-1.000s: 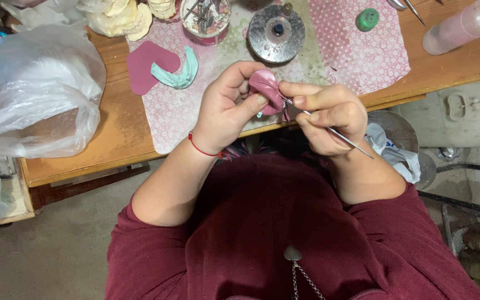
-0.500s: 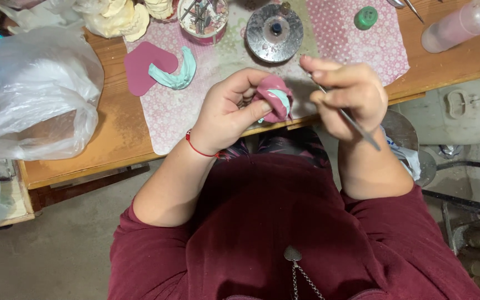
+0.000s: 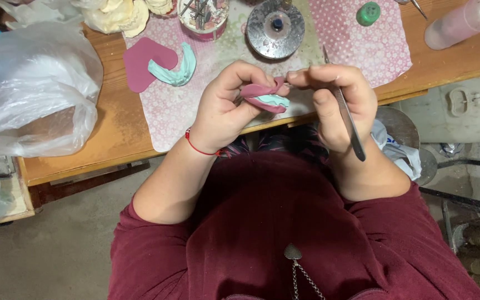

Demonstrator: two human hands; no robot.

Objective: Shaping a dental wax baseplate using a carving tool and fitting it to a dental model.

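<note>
Left hand (image 3: 226,108) pinches pink wax piece (image 3: 263,95) with teal impression; right hand (image 3: 337,103) grips metal spatula (image 3: 348,122). Soft wax may deform under thumb pressure; spatula slip could gouge.

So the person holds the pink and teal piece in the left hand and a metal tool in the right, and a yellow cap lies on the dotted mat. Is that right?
Not quite: the cap on the dotted mat is green, not yellow, as the head view shows. The rest stands: the left hand holds the pink and teal piece, and the right hand holds a metal tool.
</note>
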